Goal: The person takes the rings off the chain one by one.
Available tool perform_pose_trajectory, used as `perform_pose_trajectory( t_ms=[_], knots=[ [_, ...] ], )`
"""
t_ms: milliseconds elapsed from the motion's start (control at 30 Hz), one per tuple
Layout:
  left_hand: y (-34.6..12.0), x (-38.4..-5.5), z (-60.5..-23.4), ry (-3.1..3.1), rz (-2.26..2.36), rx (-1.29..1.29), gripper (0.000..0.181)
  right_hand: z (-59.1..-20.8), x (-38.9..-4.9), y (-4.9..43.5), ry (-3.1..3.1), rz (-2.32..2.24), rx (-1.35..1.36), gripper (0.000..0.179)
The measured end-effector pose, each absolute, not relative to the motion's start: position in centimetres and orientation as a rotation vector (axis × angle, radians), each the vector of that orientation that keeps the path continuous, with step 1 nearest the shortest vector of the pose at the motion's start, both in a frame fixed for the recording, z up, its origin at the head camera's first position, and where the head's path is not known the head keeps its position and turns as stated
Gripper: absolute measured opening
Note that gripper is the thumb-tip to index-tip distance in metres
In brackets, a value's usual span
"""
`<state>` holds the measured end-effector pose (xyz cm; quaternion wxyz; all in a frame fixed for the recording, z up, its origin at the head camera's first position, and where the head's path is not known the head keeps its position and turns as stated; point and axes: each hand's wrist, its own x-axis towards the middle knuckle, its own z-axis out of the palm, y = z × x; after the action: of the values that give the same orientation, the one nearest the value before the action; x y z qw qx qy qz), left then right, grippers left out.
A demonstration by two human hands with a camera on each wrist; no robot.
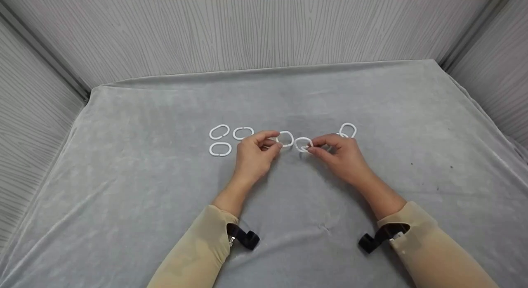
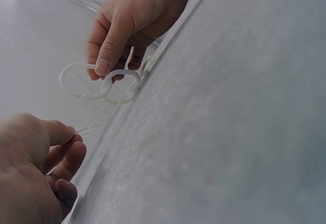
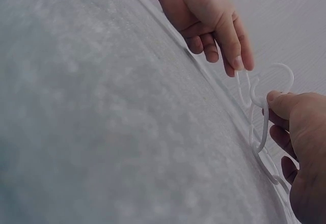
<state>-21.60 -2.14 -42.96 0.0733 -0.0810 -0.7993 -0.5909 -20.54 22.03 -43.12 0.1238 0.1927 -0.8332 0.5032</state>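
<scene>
My left hand pinches a white oval plastic ring between thumb and fingertips, its loop pointing right. Facing it, my right hand pinches another white ring at the end of a short chain. In the left wrist view, this end ring passes through a second chain link, which hangs under the right fingers. More of the chain, with a white link, shows beyond the right hand. A narrow gap separates the two held rings in the head view.
To the left of my left hand lie three loose white oval rings: an upper left ring, a lower left ring and one nearer the hand. Grey cloth covers the table, with wood-patterned panels behind and at both sides.
</scene>
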Motion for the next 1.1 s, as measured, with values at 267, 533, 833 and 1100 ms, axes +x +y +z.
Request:
perform_pose_trajectory(
  t_ms=[267, 533, 833, 1100],
  knots=[
    [-2.09, -21.77, -43.02, -2.417, -1.726, -0.239, 0.025, -43.05, -20.59, 22.19, -2.441, 1.448, 0.542, 0.011],
    [-2.1, -21.72, -43.1, -2.461, -1.678, -0.222, 0.024, -43.15, -20.53, 22.25, -2.439, 1.441, 0.534, 0.011],
    [-2.07, -21.74, -43.05, -2.484, -1.661, -0.199, 0.023, -42.98, -20.53, 22.23, -2.454, 1.44, 0.541, 0.011],
    [-2.09, -21.72, -43.19, -2.5, -1.615, -0.198, 0.023, -43.23, -20.63, 22.21, -2.44, 1.436, 0.56, 0.011]
  ],
)
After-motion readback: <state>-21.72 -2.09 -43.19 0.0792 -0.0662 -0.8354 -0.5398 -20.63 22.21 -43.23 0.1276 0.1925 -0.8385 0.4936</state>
